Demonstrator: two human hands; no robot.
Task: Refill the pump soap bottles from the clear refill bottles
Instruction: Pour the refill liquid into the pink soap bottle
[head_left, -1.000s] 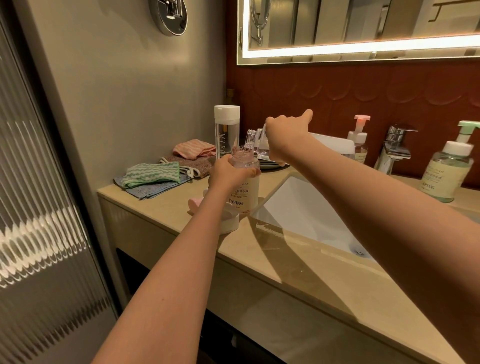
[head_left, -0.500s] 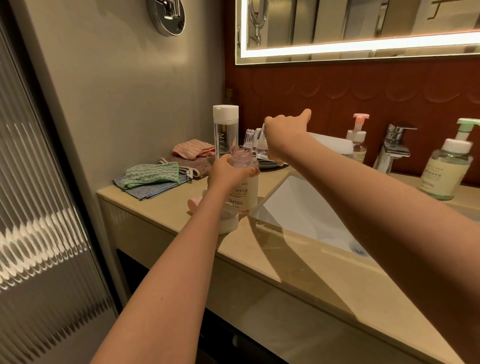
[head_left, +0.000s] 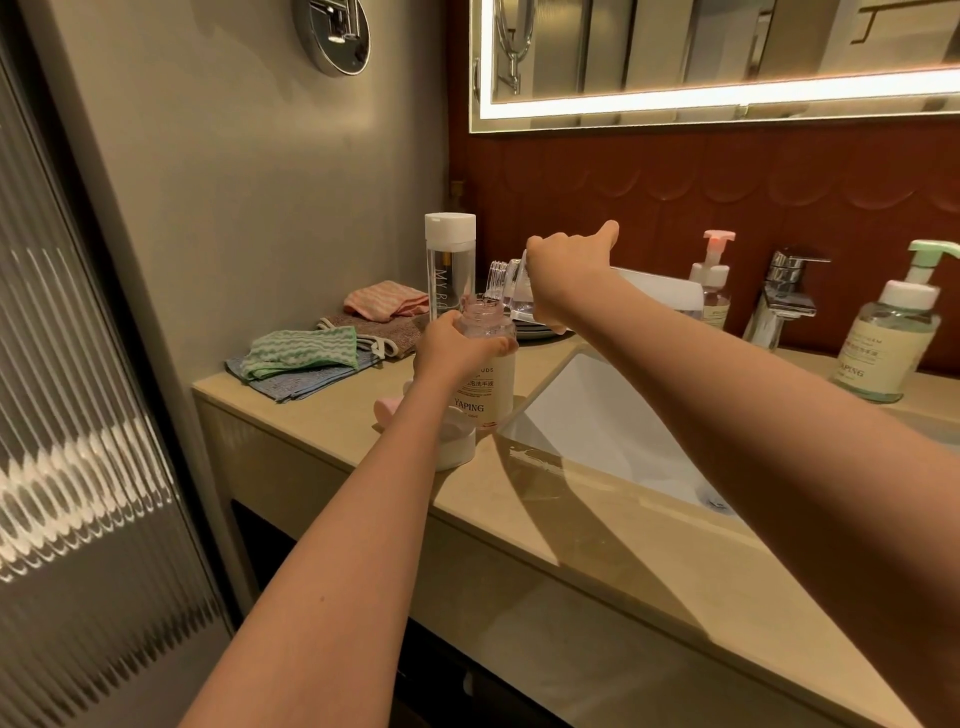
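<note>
- A beige vanity counter (head_left: 597, 525) runs under a lit mirror (head_left: 727, 57), with a white sink (head_left: 613, 431) sunk into it.
- The open soap bottle (head_left: 485, 379) stands at the sink's left edge; the left hand (head_left: 449, 351) is wrapped around its shoulder.
- The right hand (head_left: 563, 260) clasps a clear refill bottle (head_left: 511, 291), tilted so its neck is just above the open mouth.
- A white pump head (head_left: 457, 441) lies beside the bottle's base.
- Behind stand a tall capped clear bottle (head_left: 450, 265) and folded cloths (head_left: 306, 358).
- Two more pump bottles, pink-topped (head_left: 712, 280) and green-topped (head_left: 893, 332), flank the faucet (head_left: 779, 301).

Green-white wavy striped cloth (head_left: 301, 352) is sitting on a blue one (head_left: 291, 384), pink striped cloth (head_left: 387, 300) behind. Countertop (head_left: 571, 540) is looking beige, wall tiles (head_left: 675, 192) maybe reddish-brown.
</note>
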